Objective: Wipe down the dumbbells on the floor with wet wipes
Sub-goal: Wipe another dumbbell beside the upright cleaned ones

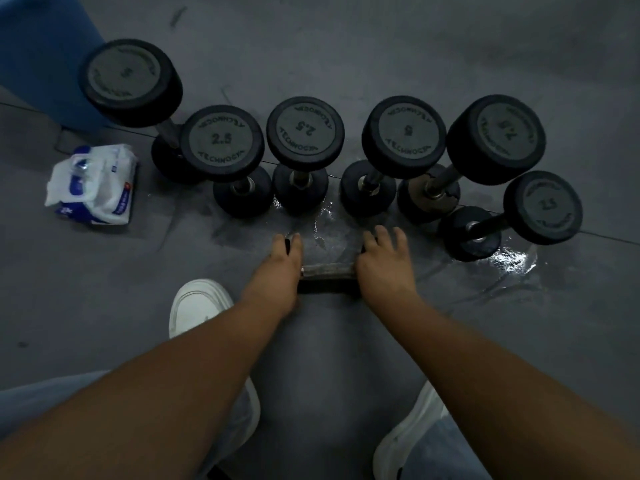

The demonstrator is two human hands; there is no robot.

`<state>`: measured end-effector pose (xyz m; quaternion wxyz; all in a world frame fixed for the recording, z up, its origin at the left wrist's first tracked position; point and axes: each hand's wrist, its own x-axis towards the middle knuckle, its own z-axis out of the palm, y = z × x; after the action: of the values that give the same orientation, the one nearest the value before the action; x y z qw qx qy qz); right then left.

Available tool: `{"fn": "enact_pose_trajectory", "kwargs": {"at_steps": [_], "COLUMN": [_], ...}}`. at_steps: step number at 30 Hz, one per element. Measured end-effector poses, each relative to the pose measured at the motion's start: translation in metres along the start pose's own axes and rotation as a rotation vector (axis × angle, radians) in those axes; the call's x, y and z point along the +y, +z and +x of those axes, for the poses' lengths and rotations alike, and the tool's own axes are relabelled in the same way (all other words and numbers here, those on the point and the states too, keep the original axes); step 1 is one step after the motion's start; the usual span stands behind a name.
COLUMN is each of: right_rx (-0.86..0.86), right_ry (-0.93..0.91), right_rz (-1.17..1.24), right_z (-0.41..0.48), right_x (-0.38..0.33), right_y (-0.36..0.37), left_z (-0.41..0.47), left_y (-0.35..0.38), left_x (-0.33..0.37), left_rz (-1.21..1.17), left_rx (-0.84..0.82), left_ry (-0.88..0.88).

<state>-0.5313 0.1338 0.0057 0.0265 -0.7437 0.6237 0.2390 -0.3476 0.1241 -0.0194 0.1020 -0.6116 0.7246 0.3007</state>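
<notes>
A dumbbell lies sideways on the grey floor in front of me, and only its metal handle (pixel 327 270) shows between my hands. My left hand (pixel 284 261) curls over its left head, with a sliver of black rubber showing between the fingers. My right hand (pixel 381 259) cups the right head with its fingers spread over the top. Both heads are almost wholly hidden. Several black dumbbells (pixel 304 131) stand on end in a row just beyond. A white and blue wet wipes pack (pixel 93 185) lies on the floor at the left. I see no wipe in either hand.
The floor is wet and shiny around the row, most of all at the right (pixel 512 259). A blue padded object (pixel 41 46) stands at the back left. My white shoes (pixel 197 306) are planted on either side of the lying dumbbell.
</notes>
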Motion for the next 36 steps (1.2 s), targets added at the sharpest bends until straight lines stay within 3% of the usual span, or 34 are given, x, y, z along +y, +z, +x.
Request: {"fn": "enact_pose_trajectory", "kwargs": {"at_steps": [8,13,18,23,28,32,36], "right_rx": [-0.002,0.097,0.007,0.224,0.092,0.114,-0.012], "right_ry": [0.068,-0.035,-0.003,-0.125,0.004,-0.105,-0.144], "right_rz": [0.03,-0.002,0.013,0.058,0.085,0.038,0.037], "right_z": [0.002,-0.011,0.004,-0.007,-0.008,-0.004,0.001], "right_x": [-0.003,0.005,-0.002,0.014,-0.008,0.011,0.0], "right_y": [0.008,0.018,0.007,0.017,0.011,0.011,-0.005], "left_z": [0.003,0.003,0.007,0.008,0.01,0.007,0.01], "left_y": [-0.004,-0.004,-0.01,-0.01,-0.011,-0.008,-0.011], "left_x": [0.001,0.0,0.0,0.0,-0.001,0.001,0.0], "left_rz": [0.005,0.001,0.01,-0.002,-0.008,-0.014,-0.02], "left_rx": [-0.009,-0.002,-0.026,-0.037,-0.043,-0.031,-0.035], "left_ry": [0.012,0.034,0.034,0.023,0.036,0.042,0.036]}}
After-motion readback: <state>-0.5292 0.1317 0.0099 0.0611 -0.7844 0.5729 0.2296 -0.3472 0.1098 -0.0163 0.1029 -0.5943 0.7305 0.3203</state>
